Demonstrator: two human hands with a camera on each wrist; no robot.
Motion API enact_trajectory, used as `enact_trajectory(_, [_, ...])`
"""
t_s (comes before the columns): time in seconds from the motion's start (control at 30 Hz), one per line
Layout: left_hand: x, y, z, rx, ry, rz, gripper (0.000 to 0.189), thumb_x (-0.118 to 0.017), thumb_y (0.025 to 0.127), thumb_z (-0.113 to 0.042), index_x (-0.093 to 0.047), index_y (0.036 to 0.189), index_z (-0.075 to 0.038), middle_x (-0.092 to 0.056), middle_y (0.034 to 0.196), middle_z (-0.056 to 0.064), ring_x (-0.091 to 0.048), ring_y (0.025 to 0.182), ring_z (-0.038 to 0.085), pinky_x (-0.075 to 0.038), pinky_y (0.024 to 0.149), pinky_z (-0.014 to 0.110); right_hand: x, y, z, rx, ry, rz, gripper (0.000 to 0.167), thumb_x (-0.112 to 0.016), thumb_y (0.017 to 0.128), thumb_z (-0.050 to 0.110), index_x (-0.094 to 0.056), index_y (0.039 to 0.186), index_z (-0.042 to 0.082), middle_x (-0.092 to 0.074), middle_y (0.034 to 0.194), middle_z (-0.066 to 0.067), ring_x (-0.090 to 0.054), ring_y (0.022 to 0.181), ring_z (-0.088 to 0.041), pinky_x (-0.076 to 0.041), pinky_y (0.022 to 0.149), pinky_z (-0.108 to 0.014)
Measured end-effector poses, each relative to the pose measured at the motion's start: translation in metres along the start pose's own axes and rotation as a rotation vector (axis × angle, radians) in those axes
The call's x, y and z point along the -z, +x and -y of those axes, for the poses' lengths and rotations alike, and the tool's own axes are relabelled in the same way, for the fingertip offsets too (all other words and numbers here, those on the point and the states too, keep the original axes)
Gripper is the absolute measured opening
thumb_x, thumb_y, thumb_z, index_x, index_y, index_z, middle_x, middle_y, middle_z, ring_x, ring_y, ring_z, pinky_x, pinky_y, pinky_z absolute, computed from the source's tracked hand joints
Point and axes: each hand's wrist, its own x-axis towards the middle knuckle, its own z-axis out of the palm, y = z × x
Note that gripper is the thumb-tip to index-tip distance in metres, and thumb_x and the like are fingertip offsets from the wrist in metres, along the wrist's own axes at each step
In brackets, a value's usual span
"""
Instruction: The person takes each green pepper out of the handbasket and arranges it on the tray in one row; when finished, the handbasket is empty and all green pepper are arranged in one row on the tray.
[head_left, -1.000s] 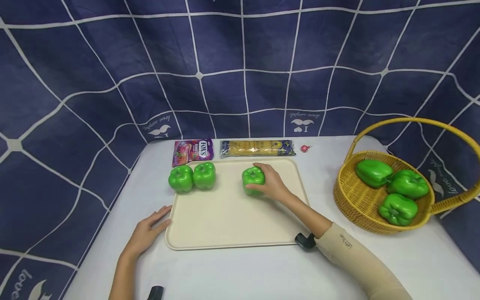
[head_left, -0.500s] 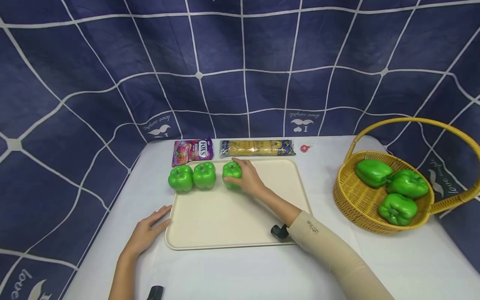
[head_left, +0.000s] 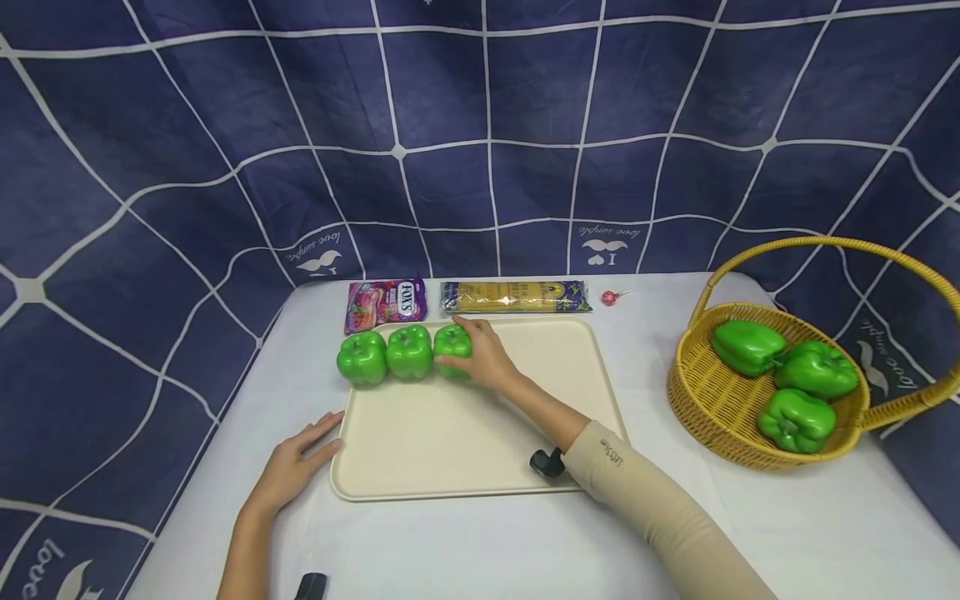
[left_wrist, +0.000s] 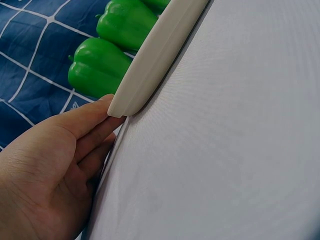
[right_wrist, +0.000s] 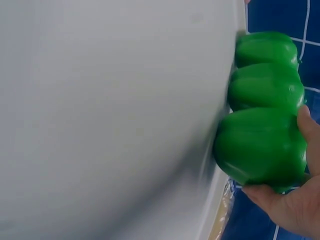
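My right hand grips a green bell pepper, its thumb on the near side and fingers round the far side. That pepper stands at the end of a row with a middle bell pepper and a left bell pepper, along the far left of the cream tray. In the right wrist view the gripped pepper sits close against its neighbour. My left hand rests at the tray's left edge with relaxed fingers; in the left wrist view its fingertips touch the tray's rim.
On the right stands a yellow wicker basket with a tall handle, holding three green bell peppers. Behind the tray lie a FOX'S candy bag, a yellow pasta packet and a red lollipop. A blue checked cloth hangs behind.
My right hand has moved left across the tray with the bell pepper, bringing it up beside the middle one. The left hand has stayed in place.
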Motion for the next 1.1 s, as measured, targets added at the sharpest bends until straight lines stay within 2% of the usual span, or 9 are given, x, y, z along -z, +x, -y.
enact_trajectory(0.33, [0.0002,0.0006,0.001,0.005,0.003,-0.001,0.055,-0.059,0.086,-0.047,-0.051,0.133,-0.019,-0.037,0.142,0.016,-0.024,0.133,0.042,-0.017,0.106,0.062,-0.0009,0.0002,0.0003,0.006,-0.014,0.037,0.096,-0.081,0.069,0.035,-0.028,0.145,0.013,-0.035,0.136,-0.022,-0.045,0.119,-0.033,-0.041,0.099,-0.042])
enact_trajectory(0.63, [0.0001,0.0003,0.0012,0.003,-0.006,0.001,0.055,-0.06,0.086,-0.046,-0.052,0.133,-0.018,-0.038,0.142,0.016,-0.026,0.133,0.04,-0.017,0.106,0.06,-0.0012,-0.0044,-0.0036,0.064,-0.005,0.052,0.1,-0.082,0.07,0.031,-0.021,0.148,0.015,-0.031,0.138,-0.023,-0.041,0.122,-0.033,-0.038,0.102,-0.043])
enact_trajectory(1.1, [-0.0004,0.0008,0.0021,-0.003,-0.011,0.004,0.055,-0.06,0.087,-0.045,-0.051,0.133,-0.017,-0.037,0.142,0.016,-0.025,0.133,0.041,-0.017,0.107,0.061,-0.0022,-0.0044,-0.0071,0.088,0.025,0.061,0.098,-0.081,0.071,0.027,-0.021,0.147,0.013,-0.033,0.136,-0.02,-0.043,0.121,-0.032,-0.038,0.102,-0.041])
